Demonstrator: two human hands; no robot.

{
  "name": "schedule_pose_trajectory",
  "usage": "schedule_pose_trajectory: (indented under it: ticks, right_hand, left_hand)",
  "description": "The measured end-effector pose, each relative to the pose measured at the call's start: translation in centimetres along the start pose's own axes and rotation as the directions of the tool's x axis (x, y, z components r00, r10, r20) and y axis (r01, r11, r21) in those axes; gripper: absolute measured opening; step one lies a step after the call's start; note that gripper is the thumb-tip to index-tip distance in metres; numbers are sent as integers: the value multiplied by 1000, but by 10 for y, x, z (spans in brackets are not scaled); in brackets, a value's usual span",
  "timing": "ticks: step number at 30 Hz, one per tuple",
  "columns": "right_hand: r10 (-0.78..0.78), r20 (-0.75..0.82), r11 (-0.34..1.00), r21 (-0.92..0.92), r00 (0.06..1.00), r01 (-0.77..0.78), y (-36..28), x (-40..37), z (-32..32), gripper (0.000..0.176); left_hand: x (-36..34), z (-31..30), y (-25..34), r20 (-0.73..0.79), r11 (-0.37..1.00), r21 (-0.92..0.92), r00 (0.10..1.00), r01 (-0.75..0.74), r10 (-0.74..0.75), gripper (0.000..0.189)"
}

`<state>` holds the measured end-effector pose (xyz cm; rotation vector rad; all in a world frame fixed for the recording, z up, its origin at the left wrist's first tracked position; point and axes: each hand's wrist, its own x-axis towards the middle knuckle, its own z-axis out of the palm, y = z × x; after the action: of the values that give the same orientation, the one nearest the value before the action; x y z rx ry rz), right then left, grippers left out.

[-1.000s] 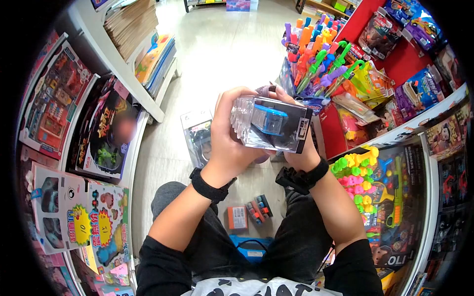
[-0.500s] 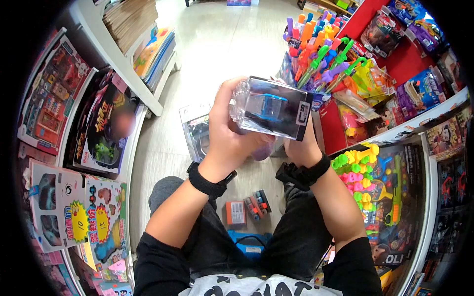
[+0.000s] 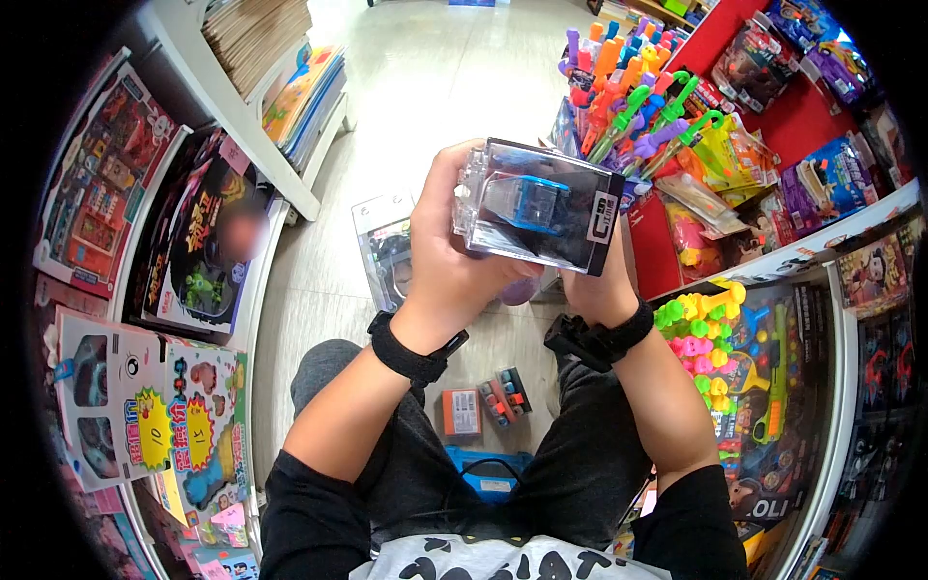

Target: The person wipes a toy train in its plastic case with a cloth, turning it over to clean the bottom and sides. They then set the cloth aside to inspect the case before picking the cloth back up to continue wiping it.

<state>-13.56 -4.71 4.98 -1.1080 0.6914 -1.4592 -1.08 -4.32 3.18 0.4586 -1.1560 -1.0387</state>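
Toy-shop aisle, head view: packed shelves (image 3: pixel 242 116) on either side, pale floor (image 3: pixel 425 87) between. Clear case (image 3: pixel 570 227) with a blue toy car (image 3: pixel 527 201) inside, held up well above the floor. Left hand (image 3: pixel 440 271): fingers closed round the case's left end. Right hand (image 3: pixel 592 285): holds the right end from beneath, fingers mostly hidden. Judgement: best gripped by the ends, level, clear face uncovered. Small boxes (image 3: pixel 462 414) lie on the floor between the knees.

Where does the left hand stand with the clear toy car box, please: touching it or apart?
Touching. The head view shows the left hand wrapped round the left end of the toy car box, with no gap between them.
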Motion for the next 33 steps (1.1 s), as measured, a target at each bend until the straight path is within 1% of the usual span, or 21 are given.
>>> schedule_pose_trajectory:
  ticks: [1, 2, 3, 5, 6, 8, 10, 12, 13, 15, 16, 21, 23, 24, 25, 26, 27, 28, 30, 31, 33]
  right_hand:
    - [-121, 44, 984, -128, 992, 126, -1, -1, 1, 35]
    - [-53, -18, 997, -65, 998, 52, -4, -4, 4, 34]
    - [-53, -17, 997, -65, 998, 51, -2, -2, 2, 34]
    - [78, -14, 997, -20, 997, -79, 2, 2, -3, 33]
    - [78, -13, 997, -21, 997, -78, 1, 2, -2, 33]
    - [103, -51, 992, 72, 993, -99, -1, 2, 2, 33]
    - [110, -48, 993, 46, 993, -108, -1, 3, 1, 33]
    - [111, -65, 994, 1, 992, -111, -3, 4, 2, 33]
    - [108, -64, 994, 0, 992, -109, 2, 8, -4, 33]
    - [274, 44, 949, 147, 961, -278, 12, 19, -15, 33]
    - [248, 24, 958, 140, 968, -249, 11, 17, -15, 33]
    - [240, 12, 959, 150, 971, -239, 2, 9, -9, 33]
    - [72, 99, 997, -38, 993, -68, 2, 6, -13, 35]
    - [100, 168, 993, -79, 981, -88, 3, 5, -21, 32]
    - [-403, 429, 790, -283, 809, 544, 19, 10, -27, 48]
    - [-473, 456, 719, -295, 754, 629, 28, 8, -35, 58]
    - [-535, 482, 639, -306, 694, 706, 30, 6, -34, 69]
    - [-539, 476, 637, -309, 694, 706, 30, 5, -34, 69]
    - [-550, 413, 658, -320, 726, 681, 29, 3, -32, 57]
    - [-555, 407, 656, -323, 726, 682, 30, 7, -36, 57]
    - [-514, 508, 636, -315, 691, 704, 29, 19, -43, 45]
  left_hand:
    - [0, -1, -1, -1, 1000, 0, 1000, -1, 1, 87]
    - [0, -2, -1, 13, 996, 85, 1000, -19, 18, 88]
    - [0, -3, -2, 27, 985, 170, 999, -37, 33, 89]
    - [1, -5, -2, 40, 977, 209, 998, -50, 43, 90]
    - [1, -5, -2, 54, 967, 248, 997, -63, 51, 91]
    - [1, -7, -3, 68, 961, 269, 996, -69, 52, 91]
    - [1, -8, -2, 83, 954, 290, 995, -76, 54, 90]
    - [2, -7, 0, 146, 861, 465, 977, -208, 157, 83]
    - [2, -7, 1, 148, 861, 464, 976, -210, 159, 83]
    - [2, -5, 2, 172, 816, 515, 964, -262, 201, 74]
    - [3, -4, 3, 191, 814, 506, 957, -286, 217, 68]
    - [3, -5, 3, 239, 786, 521, 940, -334, 241, 67]
    - [2, -4, 5, 282, 737, 545, 915, -401, 289, 68]
    - [0, -6, 5, 302, 730, 548, 911, -408, 282, 68]
    - [-1, -5, 5, 308, 730, 546, 909, -411, 282, 68]
    - [-3, -5, 5, 329, 682, 569, 887, -459, 322, 69]
    - [-3, -4, 4, 353, 632, 589, 864, -504, 360, 69]
    - [-4, -4, 3, 363, 626, 586, 857, -515, 365, 68]
    - [-2, -4, 5, 402, 607, 580, 839, -544, 367, 67]
    - [-1, -5, 5, 434, 586, 577, 821, -569, 370, 67]
    - [-1, -8, 7, 469, 571, 581, 812, -580, 348, 69]
